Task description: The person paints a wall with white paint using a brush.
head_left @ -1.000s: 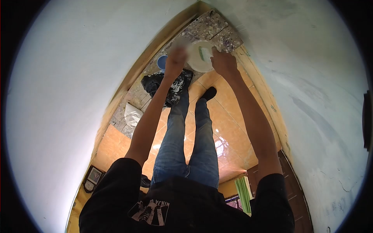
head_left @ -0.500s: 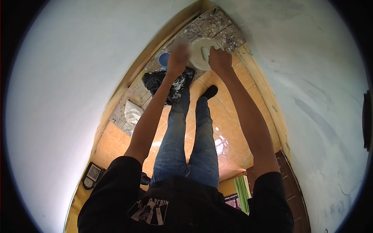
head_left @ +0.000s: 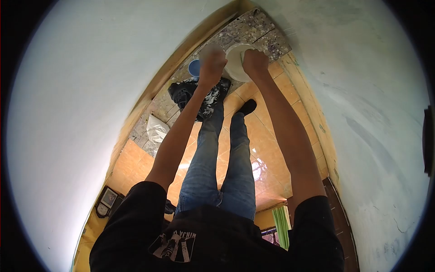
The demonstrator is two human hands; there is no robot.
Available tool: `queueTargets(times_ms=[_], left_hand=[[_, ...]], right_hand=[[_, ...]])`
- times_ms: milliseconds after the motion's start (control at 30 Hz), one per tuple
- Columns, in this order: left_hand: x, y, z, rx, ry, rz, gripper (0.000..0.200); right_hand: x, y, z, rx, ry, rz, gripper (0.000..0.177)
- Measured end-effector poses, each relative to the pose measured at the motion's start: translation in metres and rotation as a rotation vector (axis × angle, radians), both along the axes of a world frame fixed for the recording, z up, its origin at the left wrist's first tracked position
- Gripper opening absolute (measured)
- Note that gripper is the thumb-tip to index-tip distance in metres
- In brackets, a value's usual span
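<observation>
Over the white bucket (head_left: 234, 75) my right hand (head_left: 256, 62) is closed. A thin, pale green strip-like tool (head_left: 242, 56) shows at its fingers, reaching down inside the bucket; its full shape is hidden. To the left of the bucket, beside its rim, my left hand (head_left: 213, 70) is raised with its fingers curled. A blurred patch covers its far part, so what it holds cannot be made out. Just left of that hand stands a blue container (head_left: 194, 68), partly hidden by it.
The bucket and blue container stand on a paint-spattered plank (head_left: 267, 43). A dark cloth with white stains (head_left: 183, 93) and a whitish plastic bag (head_left: 156, 130) lie on the planks' near side. Pale walls (head_left: 362, 113) rise on both sides, above an orange tiled floor (head_left: 267, 136).
My right hand has moved slightly away from me over the bucket, and the green strip has shifted with it, now standing closer to the hand. My left hand has moved a little.
</observation>
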State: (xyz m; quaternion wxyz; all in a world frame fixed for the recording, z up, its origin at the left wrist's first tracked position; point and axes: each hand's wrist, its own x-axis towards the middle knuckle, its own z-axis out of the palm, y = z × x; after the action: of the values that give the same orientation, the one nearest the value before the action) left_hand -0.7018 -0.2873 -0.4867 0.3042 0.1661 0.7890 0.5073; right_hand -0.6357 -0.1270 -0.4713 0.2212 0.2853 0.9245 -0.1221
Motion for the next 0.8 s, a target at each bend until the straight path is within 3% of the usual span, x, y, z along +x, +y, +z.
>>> queueTargets(times_ms=[133,800], left_hand=[[0.000,0.001,0.008,-0.059,-0.007,0.005,0.026],[-0.001,-0.001,0.013,-0.027,-0.017,-0.006,0.027]], right_hand=[[-0.002,0.000,-0.001,-0.106,0.052,-0.042,0.015],[0.001,0.003,0.006,-0.097,0.037,0.054,0.018]])
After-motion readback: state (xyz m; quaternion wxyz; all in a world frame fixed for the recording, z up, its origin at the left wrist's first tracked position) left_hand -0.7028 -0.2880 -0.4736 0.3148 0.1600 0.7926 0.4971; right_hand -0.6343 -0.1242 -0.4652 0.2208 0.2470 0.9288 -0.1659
